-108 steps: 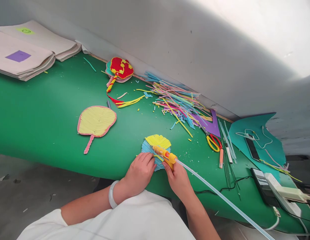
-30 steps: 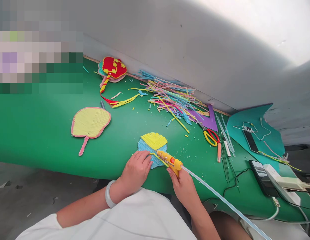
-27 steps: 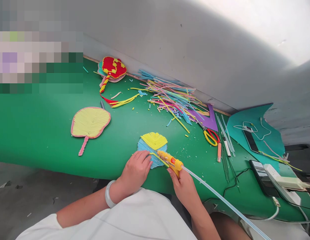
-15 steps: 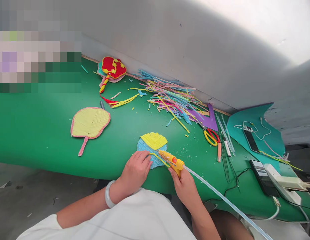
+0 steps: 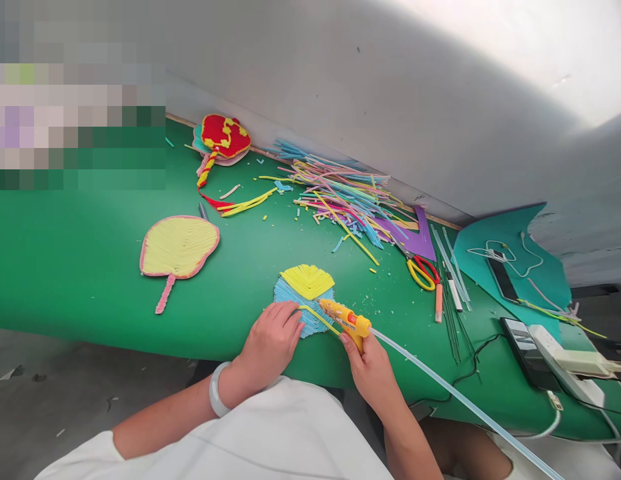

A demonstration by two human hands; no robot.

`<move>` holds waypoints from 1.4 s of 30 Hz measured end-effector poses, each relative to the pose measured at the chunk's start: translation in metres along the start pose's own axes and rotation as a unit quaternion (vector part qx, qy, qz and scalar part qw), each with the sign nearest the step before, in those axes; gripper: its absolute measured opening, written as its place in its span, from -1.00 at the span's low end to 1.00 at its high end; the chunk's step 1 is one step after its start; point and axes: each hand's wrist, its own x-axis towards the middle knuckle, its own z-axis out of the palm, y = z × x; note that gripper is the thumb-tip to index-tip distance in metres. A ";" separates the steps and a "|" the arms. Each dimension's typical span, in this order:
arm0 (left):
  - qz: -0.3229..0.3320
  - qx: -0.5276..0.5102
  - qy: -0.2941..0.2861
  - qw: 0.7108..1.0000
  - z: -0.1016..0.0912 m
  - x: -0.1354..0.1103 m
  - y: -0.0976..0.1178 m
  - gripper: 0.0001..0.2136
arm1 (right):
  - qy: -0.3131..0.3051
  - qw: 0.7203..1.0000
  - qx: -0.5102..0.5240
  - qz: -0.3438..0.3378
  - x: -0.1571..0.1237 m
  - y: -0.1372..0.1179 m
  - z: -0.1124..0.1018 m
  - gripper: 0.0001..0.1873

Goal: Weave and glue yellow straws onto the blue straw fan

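Observation:
A rounded blue and yellow pipe-cleaner panel lies near the table's front edge. My left hand is closed at its lower left, fingertips pinching one end of a bent yellow pipe cleaner. The strip slants across the blue part, and its other end reaches the fingers of my right hand. That hand is wrapped round a yellow hot glue gun, its nozzle over the panel beside the strip. A long clear glue stick sticks out of the gun's back.
On the green table lie a pale yellow fan with pink trim, a red and yellow fan, a heap of pipe cleaners and scissors. A phone and power strip are at right.
The glue gun has shifted very slightly right, its nozzle with it. My left hand and the yellow pipe cleaner stay almost still; the view has moved a little.

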 end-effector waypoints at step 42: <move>0.004 0.002 0.011 1.000 -0.001 0.002 -0.001 -0.86 | 0.026 0.998 -0.018 0.054 0.014 0.003 -0.009 -0.51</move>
